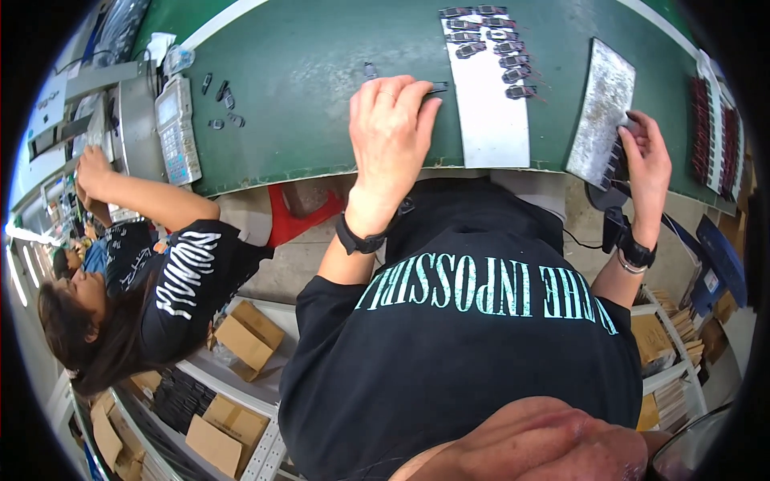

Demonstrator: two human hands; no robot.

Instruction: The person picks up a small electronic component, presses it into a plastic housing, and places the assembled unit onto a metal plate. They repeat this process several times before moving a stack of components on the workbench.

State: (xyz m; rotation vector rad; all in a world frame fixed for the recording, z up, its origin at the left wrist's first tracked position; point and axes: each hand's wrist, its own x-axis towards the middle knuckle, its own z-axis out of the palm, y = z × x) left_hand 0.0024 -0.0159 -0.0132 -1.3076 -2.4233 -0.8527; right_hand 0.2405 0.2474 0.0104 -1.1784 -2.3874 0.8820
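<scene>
My left hand (pixel 391 120) is over the green table with its fingers curled. Its thumb and forefinger pinch a small black part (pixel 438 86), whose end sticks out to the right. Just beyond the knuckles lies another small black part (pixel 370 70). My right hand (pixel 648 159) is closed at the right edge of a worn grey metal plate (pixel 601 96); what its fingertips hold is mostly hidden. Dark pieces (pixel 614 163) line that edge below the fingertips. Between my hands, a white strip (pixel 493 128) carries two columns of small black parts with thin wires (pixel 513 60).
Several loose black parts (pixel 228 98) lie at the table's left, beside a grey keypad device (pixel 178 132). A rack of dark red wired pieces (pixel 714 132) stands at the far right. A co-worker (pixel 172 272) works at left. Cardboard boxes (pixel 249 337) fill shelves behind me.
</scene>
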